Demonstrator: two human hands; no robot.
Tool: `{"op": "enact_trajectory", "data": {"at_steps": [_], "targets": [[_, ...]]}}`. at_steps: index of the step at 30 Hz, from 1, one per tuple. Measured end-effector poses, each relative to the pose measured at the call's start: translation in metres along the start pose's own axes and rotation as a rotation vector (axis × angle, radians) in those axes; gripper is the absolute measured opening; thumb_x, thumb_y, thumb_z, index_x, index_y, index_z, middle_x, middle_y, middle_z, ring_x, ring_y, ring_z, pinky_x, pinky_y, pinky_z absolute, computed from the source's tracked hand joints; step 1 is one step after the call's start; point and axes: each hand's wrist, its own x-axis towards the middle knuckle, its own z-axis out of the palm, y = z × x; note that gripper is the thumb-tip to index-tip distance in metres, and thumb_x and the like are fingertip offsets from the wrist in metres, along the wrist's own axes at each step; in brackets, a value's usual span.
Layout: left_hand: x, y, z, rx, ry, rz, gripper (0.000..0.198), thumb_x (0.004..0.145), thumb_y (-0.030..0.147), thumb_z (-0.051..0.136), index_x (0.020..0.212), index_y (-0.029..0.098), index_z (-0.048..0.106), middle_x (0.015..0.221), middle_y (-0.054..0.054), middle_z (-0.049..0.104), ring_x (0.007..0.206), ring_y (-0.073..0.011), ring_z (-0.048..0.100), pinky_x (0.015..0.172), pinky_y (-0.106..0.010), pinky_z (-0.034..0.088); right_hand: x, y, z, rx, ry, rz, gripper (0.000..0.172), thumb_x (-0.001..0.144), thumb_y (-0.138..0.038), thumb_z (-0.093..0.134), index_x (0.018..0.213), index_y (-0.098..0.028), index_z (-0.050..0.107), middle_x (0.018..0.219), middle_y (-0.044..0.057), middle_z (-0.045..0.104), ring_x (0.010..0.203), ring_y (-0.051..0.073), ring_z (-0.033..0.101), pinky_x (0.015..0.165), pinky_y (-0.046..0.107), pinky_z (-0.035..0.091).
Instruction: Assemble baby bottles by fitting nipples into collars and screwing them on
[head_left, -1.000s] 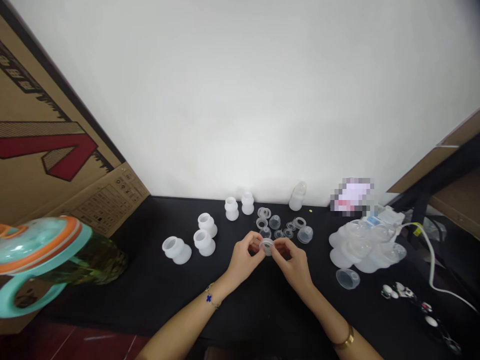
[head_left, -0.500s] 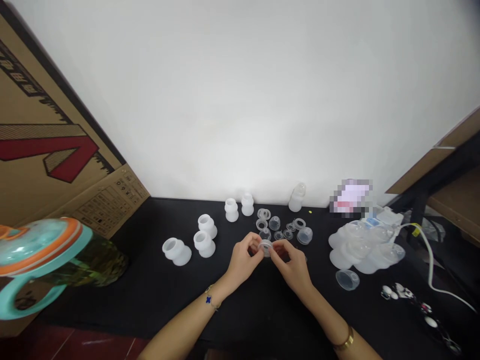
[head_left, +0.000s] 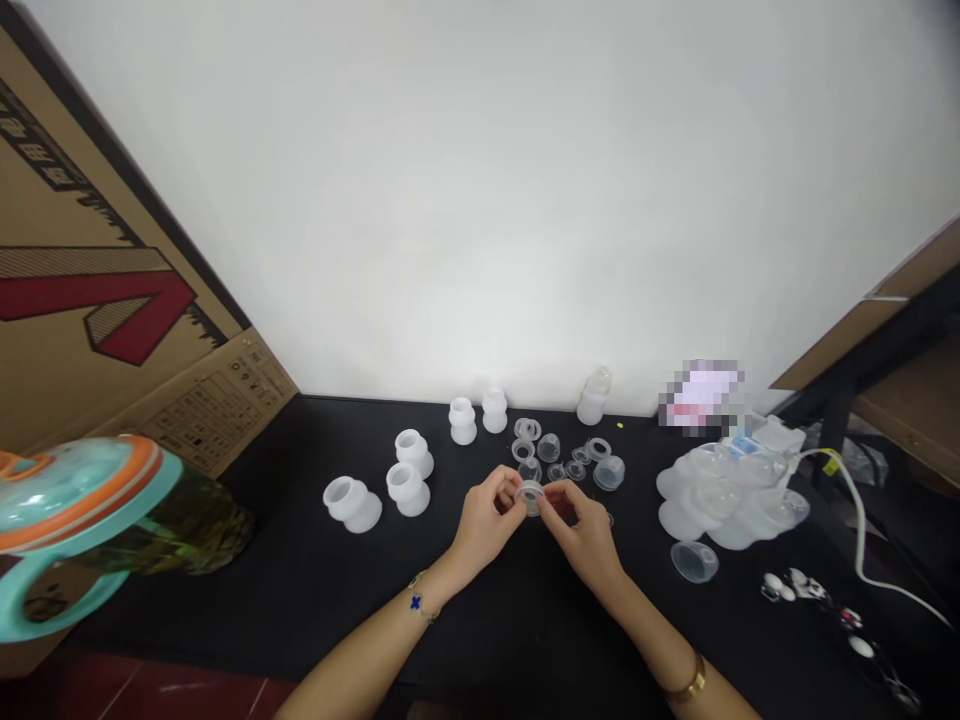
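Note:
Between my two hands is a small clear ring-shaped piece (head_left: 531,492), pinched at its left edge by my left hand (head_left: 489,512) and at its right edge by my right hand (head_left: 579,518). Just beyond my fingers lie several translucent rings (head_left: 523,450) and clear domed caps (head_left: 609,473) on the black table (head_left: 300,600). White hourglass-shaped bottles (head_left: 409,489), open at the top, stand to the left of my hands. Farther back, near the wall, one bottle with a clear top (head_left: 594,397) stands upright.
On the right sit a cluster of capped bottles (head_left: 694,500), a loose clear dome (head_left: 694,562), a white cable (head_left: 861,530) and a dark beaded string (head_left: 851,618). At left are a large teal-lidded jug (head_left: 172,520) and a cardboard box (head_left: 90,220).

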Motion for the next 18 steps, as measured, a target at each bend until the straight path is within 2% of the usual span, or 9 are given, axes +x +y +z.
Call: {"op": "enact_trajectory", "data": {"at_steps": [10,18], "targets": [[-0.0007,-0.0007,0.0004,0.03,0.01,0.007,0.008,0.09,0.023,0.057,0.096,0.022,0.062,0.076,0.002,0.066,0.064,-0.0133,0.061,0.06,-0.022,0.045,0.0016,0.003,0.0008,-0.027,-0.016,0.022,0.019,0.094,-0.04,0.058,0.094,-0.022,0.064,0.079,0.002,0.072,0.069,0.018,0.067,0.059,0.024,0.049],[-0.0017,0.0014,-0.0002,0.085,0.064,0.013,0.011,0.094,0.031,0.057,0.098,0.022,0.062,0.085,0.001,0.067,0.067,-0.0132,0.06,0.06,-0.022,0.044,0.0018,-0.0002,-0.0001,-0.082,-0.039,0.026,0.019,0.094,-0.038,0.057,0.096,-0.022,0.066,0.078,0.002,0.072,0.065,0.017,0.066,0.056,0.024,0.047]]}}
